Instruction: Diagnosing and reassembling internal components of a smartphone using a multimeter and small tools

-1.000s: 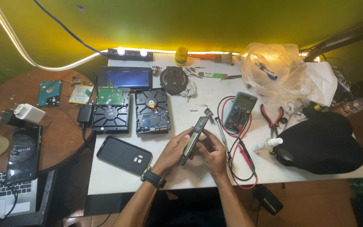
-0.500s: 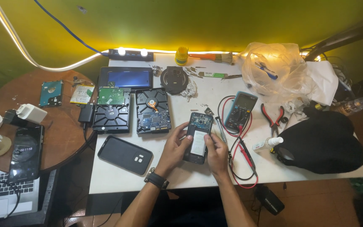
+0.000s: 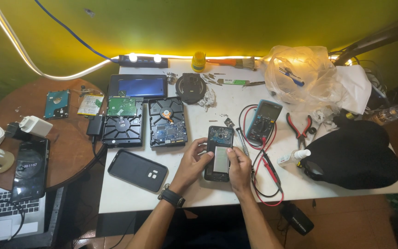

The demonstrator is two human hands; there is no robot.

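- The opened black smartphone with its circuit board and silver battery exposed (image 3: 219,153) lies on the white table (image 3: 130,196), between the left hand (image 3: 192,164) and the right hand (image 3: 239,169).
- A flat black phone back cover (image 3: 137,170) lies left of the left hand.
- Two bare black hard drives (image 3: 146,121) lie side by side beyond the left hand.
- A teal-cased multimeter (image 3: 263,121) sits beyond the right hand; its red and black leads (image 3: 270,167) lie just right of it.
- Red-handled pliers (image 3: 301,129) and a black cloth bag (image 3: 353,154) lie farther right.

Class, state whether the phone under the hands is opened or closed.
Opened: the phone lies back-cover off, with its circuit board and battery exposed.
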